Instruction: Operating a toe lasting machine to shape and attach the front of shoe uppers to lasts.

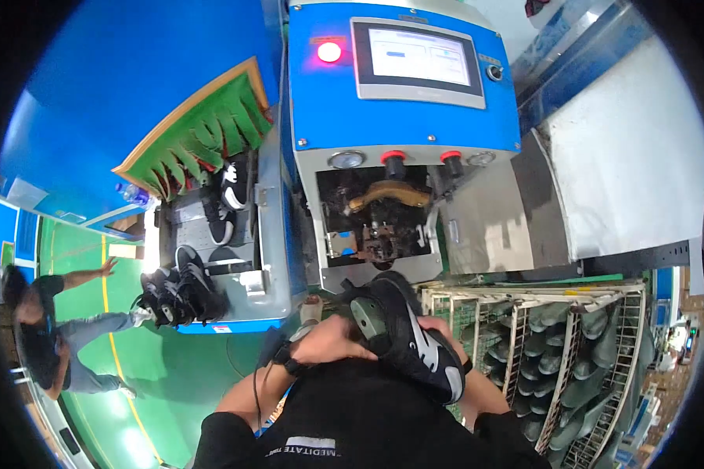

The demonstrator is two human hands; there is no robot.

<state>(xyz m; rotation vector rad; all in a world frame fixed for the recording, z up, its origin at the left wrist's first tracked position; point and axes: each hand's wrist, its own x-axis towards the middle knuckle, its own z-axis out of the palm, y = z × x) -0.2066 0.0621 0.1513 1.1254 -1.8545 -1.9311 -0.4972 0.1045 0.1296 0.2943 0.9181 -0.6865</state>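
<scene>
Close to my chest I hold a black sneaker (401,319) with white side stripes and a white-edged sole. A dark green shoe last (371,322) fills its opening. My left hand (335,341), with a dark watch on the wrist, is closed at the collar beside the last. My right hand (444,331) grips the other side of the shoe, and its fingers are partly hidden behind it. Just beyond the shoe is a blue machine (403,129) with a curved brown pad (389,194) above a metal clamp (378,244) in its opening.
A lit screen (418,62) and red lamp (329,52) are on the machine. At left, several black shoes (181,291) stand by a conveyor (192,223) under a green strip curtain (203,129). A rack (516,352) of green lasts stands at right. Another person (62,328) is at far left.
</scene>
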